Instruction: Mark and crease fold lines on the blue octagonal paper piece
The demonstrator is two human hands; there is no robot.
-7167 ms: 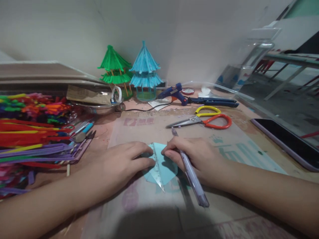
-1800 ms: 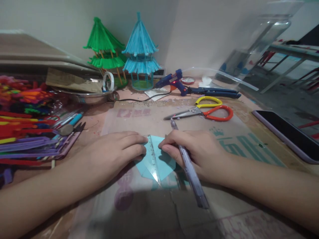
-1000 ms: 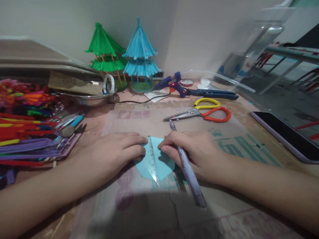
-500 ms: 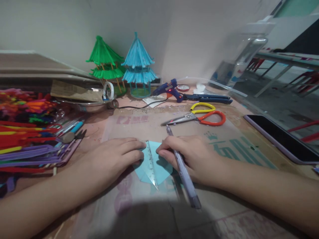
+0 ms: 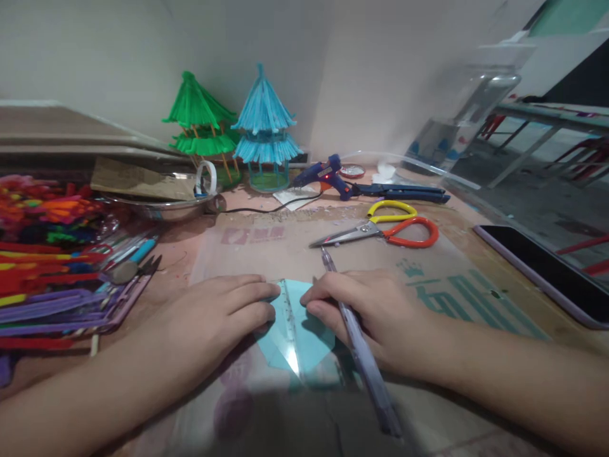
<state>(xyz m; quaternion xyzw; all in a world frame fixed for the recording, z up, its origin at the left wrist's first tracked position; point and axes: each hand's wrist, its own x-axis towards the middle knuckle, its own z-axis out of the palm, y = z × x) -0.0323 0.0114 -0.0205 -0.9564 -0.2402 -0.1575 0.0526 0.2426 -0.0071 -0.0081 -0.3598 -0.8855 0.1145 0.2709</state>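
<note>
My left hand [image 5: 228,304] lies over the left side of a light blue piece of paper [image 5: 311,346], its fingertips pressing a clear ruler [image 5: 289,324] onto it. The ruler looks like a set square; its marked edge runs down the paper to a pointed end that catches the light. My right hand [image 5: 366,311] holds a pale purple, see-through pen [image 5: 364,355]. The pen slants out between thumb and fingers, its tapered end pointing away from me, while the thumb and forefinger touch the paper's right edge. My left hand's fingers hide part of the ruler.
Scissors [image 5: 373,231] with yellow and red handles lie beyond the paper. Behind them are a blue glue gun [image 5: 323,174], dark pliers [image 5: 402,192] and two pipe-cleaner pavilions, green [image 5: 202,108] and blue [image 5: 264,114]. Colourful pipe cleaners [image 5: 52,273] fill the left; a phone [image 5: 547,273] lies right.
The whole view has shifted slightly, with the hands and table lower in the picture. The pen has tilted a little, and a bright glint now shows on the ruler's near end.
</note>
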